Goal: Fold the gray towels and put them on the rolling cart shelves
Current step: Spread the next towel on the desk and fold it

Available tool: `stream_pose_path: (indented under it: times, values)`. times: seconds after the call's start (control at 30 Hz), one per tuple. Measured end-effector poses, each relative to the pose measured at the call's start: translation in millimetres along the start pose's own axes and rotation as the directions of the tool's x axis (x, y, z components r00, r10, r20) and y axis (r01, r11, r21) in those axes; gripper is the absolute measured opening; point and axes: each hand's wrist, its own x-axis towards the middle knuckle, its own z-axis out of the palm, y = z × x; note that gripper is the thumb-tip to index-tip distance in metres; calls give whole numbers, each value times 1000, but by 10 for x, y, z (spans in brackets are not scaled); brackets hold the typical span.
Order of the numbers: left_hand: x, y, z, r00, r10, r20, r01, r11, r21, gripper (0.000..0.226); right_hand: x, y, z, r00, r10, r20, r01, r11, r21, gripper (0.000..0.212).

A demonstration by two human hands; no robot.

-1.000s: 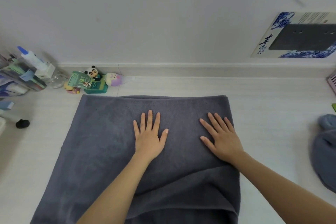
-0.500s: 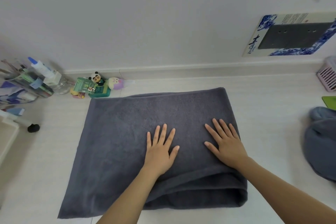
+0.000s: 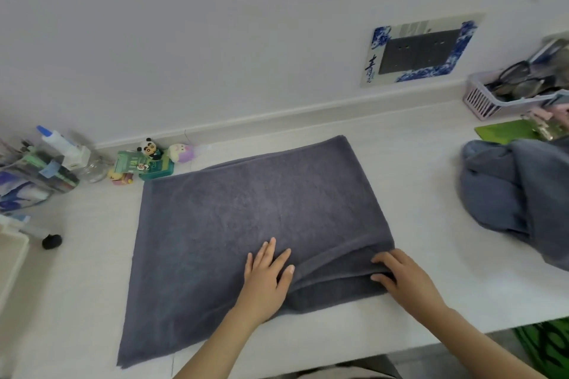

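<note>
A dark gray towel (image 3: 234,224), folded into a wide rectangle, lies flat on the white table (image 3: 431,255). My left hand (image 3: 268,277) rests flat on the towel near its front edge, fingers straight. My right hand (image 3: 400,277) is at the towel's front right corner, with its fingers curled into the fold and its thumb under the edge. A second gray towel (image 3: 517,191) lies crumpled at the right edge of the table. The rolling cart is not in view.
Small toys and a green box (image 3: 147,163) stand behind the towel's left corner. Bottles and clutter (image 3: 46,169) fill the far left. A pink basket (image 3: 508,95) of items sits at the far right, a green pad (image 3: 505,131) before it. The table's front edge runs close below my hands.
Both hands slid back toward me over the towel. My right hand went from lying flat to curling onto the front right corner. The view shifted right, so the basket and crumpled towel show more.
</note>
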Motion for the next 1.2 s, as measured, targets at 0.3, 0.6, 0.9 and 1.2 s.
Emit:
stream_pose_path:
  times: [0.3,0.6,0.9,1.2]
  values:
    - [-43,185,-27,992,68,103,-75,995,65,67,-435,295,-238,980,-80,-184,70,996,-64,20]
    - [-48,218,307,981,174,87,-193,930,314,87,-563,341,-82,962,237,-139,-229,971,72,17]
    - [-74,-14,405,992,72,-101,-33,938,345,82,-200,-57,-170,747,652,132,-515,441,735,30]
    - [-139,-260,386,986,32,-164,34,922,385,66,-181,-187,14,821,501,-274,-543,834,-100,41]
